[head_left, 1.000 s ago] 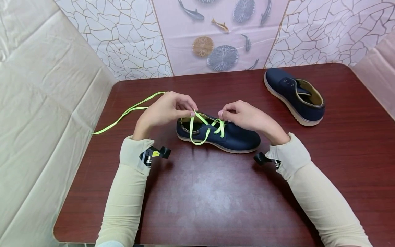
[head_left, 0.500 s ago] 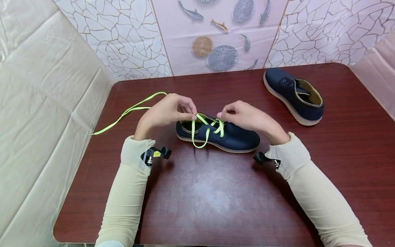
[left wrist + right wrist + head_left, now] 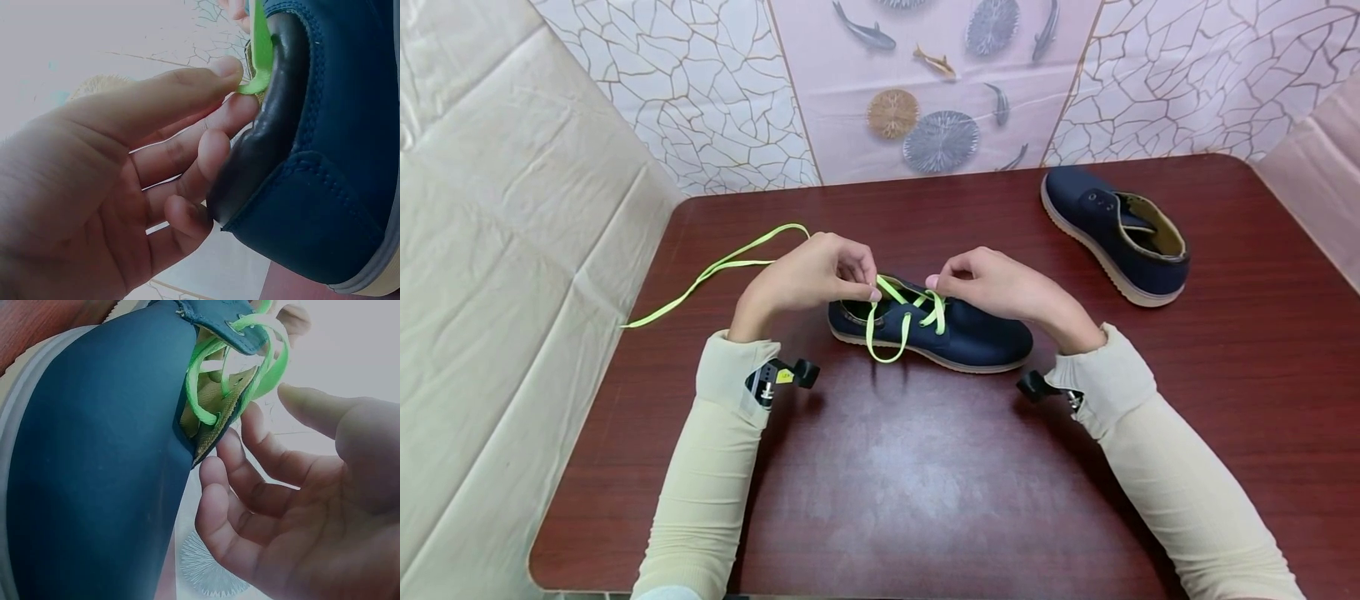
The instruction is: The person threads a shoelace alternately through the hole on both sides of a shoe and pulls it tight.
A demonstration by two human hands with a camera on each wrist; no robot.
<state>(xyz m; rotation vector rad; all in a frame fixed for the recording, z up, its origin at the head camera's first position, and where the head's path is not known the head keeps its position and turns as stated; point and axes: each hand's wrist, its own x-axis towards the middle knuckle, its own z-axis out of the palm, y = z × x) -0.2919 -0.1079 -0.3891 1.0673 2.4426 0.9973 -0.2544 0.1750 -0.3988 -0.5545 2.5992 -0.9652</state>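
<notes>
A navy lace-up shoe (image 3: 988, 336) with a pale sole sits on the table, toe to the right. A neon yellow-green shoelace (image 3: 937, 315) runs through its eyelets, with a small loop hanging over the near side. Above the shoe's opening, my left hand (image 3: 816, 271) pinches the lace between thumb and forefinger; the left wrist view shows the green strip (image 3: 262, 56) at those fingertips. My right hand (image 3: 996, 285) is at the front eyelets, thumb and forefinger on the lace (image 3: 272, 372), other fingers curled by the eyelet flap (image 3: 225, 428). The exact contact there is partly hidden.
A second navy shoe (image 3: 1112, 233), without a visible lace, stands at the back right of the dark red table (image 3: 910, 500). Loose lace (image 3: 715, 268) trails across the table to the left. Patterned cloth (image 3: 940, 92) covers the wall behind.
My left hand has moved slightly down and right with the lace, and the hanging loop has sunk a little lower. The right hand has stayed almost in place.
</notes>
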